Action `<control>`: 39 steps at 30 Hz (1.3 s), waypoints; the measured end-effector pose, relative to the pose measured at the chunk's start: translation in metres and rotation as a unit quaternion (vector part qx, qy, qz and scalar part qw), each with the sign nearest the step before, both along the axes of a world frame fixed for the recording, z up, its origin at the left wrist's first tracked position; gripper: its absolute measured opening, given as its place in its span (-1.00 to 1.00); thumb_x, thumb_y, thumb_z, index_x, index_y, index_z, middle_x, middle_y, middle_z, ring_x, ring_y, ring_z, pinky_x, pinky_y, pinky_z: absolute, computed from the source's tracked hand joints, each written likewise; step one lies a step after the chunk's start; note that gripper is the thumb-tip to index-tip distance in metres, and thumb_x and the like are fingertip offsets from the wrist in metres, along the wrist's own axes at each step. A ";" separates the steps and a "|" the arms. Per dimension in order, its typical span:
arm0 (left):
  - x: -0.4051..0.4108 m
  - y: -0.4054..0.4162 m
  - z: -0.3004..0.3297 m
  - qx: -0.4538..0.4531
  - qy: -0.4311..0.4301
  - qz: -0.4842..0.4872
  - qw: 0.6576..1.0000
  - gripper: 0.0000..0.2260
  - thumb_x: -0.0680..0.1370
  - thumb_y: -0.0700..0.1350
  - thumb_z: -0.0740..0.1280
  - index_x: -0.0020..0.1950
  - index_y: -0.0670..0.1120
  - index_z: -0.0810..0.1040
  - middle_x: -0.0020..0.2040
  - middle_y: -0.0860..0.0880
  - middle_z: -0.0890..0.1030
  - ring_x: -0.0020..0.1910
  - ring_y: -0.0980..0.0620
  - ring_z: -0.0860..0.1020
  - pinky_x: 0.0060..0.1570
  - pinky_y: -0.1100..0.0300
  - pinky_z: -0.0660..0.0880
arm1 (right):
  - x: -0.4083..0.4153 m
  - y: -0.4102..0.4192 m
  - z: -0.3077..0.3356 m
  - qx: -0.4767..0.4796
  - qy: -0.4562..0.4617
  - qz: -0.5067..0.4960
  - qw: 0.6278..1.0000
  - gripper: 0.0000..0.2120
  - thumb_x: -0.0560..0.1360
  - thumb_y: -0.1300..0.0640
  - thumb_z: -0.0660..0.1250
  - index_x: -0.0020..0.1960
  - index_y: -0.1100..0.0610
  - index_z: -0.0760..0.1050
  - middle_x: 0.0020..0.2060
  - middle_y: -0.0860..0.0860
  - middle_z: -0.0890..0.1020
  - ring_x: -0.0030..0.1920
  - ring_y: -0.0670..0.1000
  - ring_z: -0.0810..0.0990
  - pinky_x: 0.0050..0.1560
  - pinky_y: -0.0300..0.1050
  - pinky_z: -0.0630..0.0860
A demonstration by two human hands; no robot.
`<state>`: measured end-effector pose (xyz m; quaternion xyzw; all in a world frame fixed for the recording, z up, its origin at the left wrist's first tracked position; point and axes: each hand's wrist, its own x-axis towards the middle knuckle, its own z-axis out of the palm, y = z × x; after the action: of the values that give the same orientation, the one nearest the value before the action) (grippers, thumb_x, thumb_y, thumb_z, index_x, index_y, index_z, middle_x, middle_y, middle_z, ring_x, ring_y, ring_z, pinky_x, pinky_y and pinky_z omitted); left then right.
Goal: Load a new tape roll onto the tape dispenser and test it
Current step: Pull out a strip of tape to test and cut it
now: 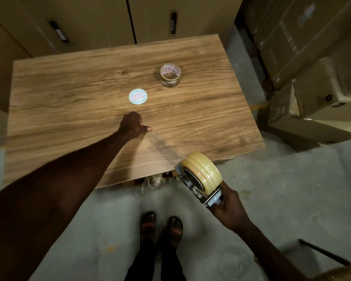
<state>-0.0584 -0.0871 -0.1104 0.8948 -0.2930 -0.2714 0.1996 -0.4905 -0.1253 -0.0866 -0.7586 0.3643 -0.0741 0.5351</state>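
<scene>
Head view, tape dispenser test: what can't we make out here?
- Dispenser handle: hidden inside the right hand grip.
- Tape strip end: covered by the left hand on the table.
- Print on the round label and the empty core: too small.
- Dispenser blade: blurred, hidden behind the new roll.

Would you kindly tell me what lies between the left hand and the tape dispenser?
In the head view, a stretch of clear tape spans from the left hand on the table to the tape dispenser held by the right hand.
</scene>
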 end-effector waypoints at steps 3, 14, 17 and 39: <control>-0.002 0.000 -0.001 -0.003 -0.006 -0.002 1.000 -0.62 0.27 0.08 0.63 -0.29 -0.09 0.50 -0.14 -0.16 0.65 -0.06 -0.14 0.63 -0.06 0.05 0.53 | 0.003 0.002 0.001 -0.012 0.007 0.011 1.000 -0.34 0.43 0.30 0.50 0.47 -0.07 0.48 -0.21 -0.02 0.73 -0.24 0.02 0.72 -0.20 0.00 0.64; -0.018 0.000 -0.007 -0.002 -0.026 0.024 0.999 -0.70 0.38 0.04 0.56 -0.15 -0.11 0.54 -0.01 -0.17 0.65 0.04 -0.18 0.60 -0.05 0.08 0.49 | 0.006 0.002 0.000 -0.007 -0.004 0.014 1.000 -0.33 0.45 0.30 0.50 0.50 -0.04 0.47 -0.08 -0.03 0.76 -0.10 -0.03 0.75 -0.06 0.00 0.66; -0.022 0.001 -0.007 -0.003 -0.035 0.031 0.999 -0.72 0.40 0.04 0.54 -0.17 -0.07 0.50 0.01 -0.18 0.64 0.05 -0.21 0.60 -0.02 0.04 0.51 | 0.005 0.003 -0.001 -0.015 -0.006 0.009 1.000 -0.40 0.46 0.28 0.50 0.46 -0.01 0.50 -0.09 -0.04 0.76 -0.09 -0.02 0.75 -0.06 0.04 0.67; -0.021 0.002 -0.008 -0.002 -0.030 0.025 0.999 -0.71 0.41 0.05 0.53 -0.14 -0.07 0.49 0.06 -0.20 0.64 0.10 -0.22 0.59 -0.02 0.07 0.47 | 0.009 0.008 0.004 -0.010 -0.006 0.007 1.000 -0.39 0.43 0.08 0.42 0.48 0.02 0.48 -0.14 -0.11 0.73 -0.15 -0.11 0.71 -0.11 -0.19 0.60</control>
<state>-0.0790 -0.0855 -0.1187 0.9092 -0.2769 -0.2391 0.1987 -0.4815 -0.1172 -0.0824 -0.7659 0.3552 -0.0787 0.5301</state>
